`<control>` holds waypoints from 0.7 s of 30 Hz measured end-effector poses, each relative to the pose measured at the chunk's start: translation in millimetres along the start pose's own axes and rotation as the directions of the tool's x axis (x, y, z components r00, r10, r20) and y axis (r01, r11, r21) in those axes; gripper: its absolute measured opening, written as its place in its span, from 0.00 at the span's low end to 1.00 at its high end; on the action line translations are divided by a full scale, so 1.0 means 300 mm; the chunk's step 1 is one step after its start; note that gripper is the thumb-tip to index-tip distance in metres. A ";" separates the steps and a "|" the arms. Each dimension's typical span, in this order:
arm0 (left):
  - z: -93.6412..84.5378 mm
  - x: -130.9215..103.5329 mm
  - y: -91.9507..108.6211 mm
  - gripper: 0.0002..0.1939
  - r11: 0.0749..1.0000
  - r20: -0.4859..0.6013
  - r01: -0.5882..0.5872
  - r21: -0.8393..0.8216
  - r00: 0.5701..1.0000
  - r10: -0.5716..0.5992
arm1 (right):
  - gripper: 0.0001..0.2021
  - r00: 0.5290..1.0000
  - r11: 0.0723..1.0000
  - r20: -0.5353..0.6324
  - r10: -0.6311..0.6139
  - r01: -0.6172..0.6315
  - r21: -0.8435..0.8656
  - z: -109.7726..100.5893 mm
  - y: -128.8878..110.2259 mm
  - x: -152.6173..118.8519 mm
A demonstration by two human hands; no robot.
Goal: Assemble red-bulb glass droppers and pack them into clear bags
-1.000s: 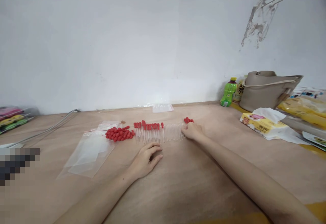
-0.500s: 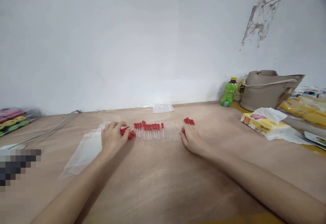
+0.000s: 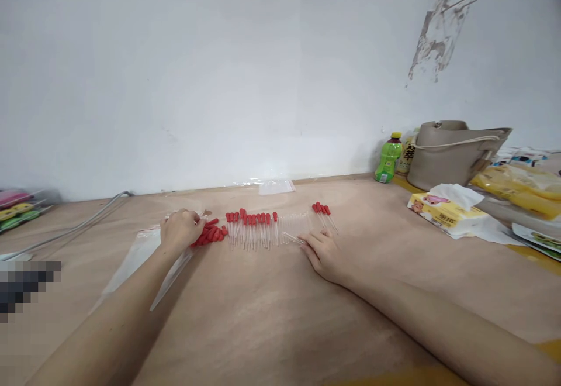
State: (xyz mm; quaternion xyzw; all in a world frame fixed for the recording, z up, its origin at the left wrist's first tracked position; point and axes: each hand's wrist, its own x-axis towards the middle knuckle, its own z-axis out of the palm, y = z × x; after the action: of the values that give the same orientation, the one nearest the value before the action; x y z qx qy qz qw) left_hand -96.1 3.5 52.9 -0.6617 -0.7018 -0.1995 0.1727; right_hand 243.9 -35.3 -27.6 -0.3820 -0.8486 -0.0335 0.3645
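My left hand is curled in a pinch at the left edge of a pile of red rubber bulbs; whatever its fingertips hold is hidden. Between my hands lies a row of glass droppers capped with red bulbs, tips toward me. Bare glass tubes continue the row on the right. My right hand is closed on a thin glass tube, which points left from the fingertips just in front of the bare ones. Behind that hand lie several capped droppers in a separate group.
Clear plastic bags lie under and beside my left forearm. A small white bag is by the wall. On the right are a green bottle, a grey-beige bucket-like bag and a tissue box. A grey cable runs at left.
My right hand has drawn nearer to me and now shows a glass tube in its fingers. My left hand has shifted left, uncovering more red bulbs. The view has moved slightly.
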 end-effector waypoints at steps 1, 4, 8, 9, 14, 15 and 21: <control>-0.005 -0.003 0.006 0.15 1.000 -0.025 -0.005 -0.019 1.000 0.004 | 0.11 1.000 1.000 0.000 -0.007 0.007 -0.008 0.000 0.000 0.000; -0.012 -0.034 0.046 0.15 0.993 -0.106 -0.053 -0.105 0.994 0.042 | 0.10 1.000 1.000 0.002 -0.023 0.023 -0.002 0.001 0.000 0.000; 0.011 -0.152 0.161 0.12 0.933 -0.086 -0.221 -0.283 0.975 0.204 | 0.08 1.000 0.998 -0.006 -0.028 0.028 0.050 -0.001 -0.002 0.000; 0.020 -0.190 0.193 0.11 0.870 -0.042 -0.266 -0.415 0.961 0.274 | 0.08 1.000 0.998 -0.001 -0.029 0.029 0.062 -0.002 -0.003 0.000; 0.055 -0.318 0.296 0.09 0.692 0.075 -0.286 -0.662 0.894 0.441 | 0.07 0.999 0.995 0.044 -0.024 0.019 0.102 -0.018 -0.012 -0.003; 0.058 -0.326 0.302 0.09 0.692 0.085 -0.283 -0.664 0.891 0.446 | 0.07 0.998 0.994 0.051 -0.024 0.018 0.104 -0.021 -0.014 -0.004; 0.063 -0.318 0.329 0.10 0.705 0.084 -0.313 -0.636 0.881 0.466 | 0.10 0.996 0.994 0.069 -0.063 0.056 0.097 -0.014 -0.013 -0.010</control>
State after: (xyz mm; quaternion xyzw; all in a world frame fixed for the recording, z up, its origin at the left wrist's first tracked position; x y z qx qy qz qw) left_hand 9.1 -64.6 -6.6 -0.8342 -0.4588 -0.2908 -0.0953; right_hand 245.1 -41.4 -25.7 -0.3397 -0.8728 0.0097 0.3503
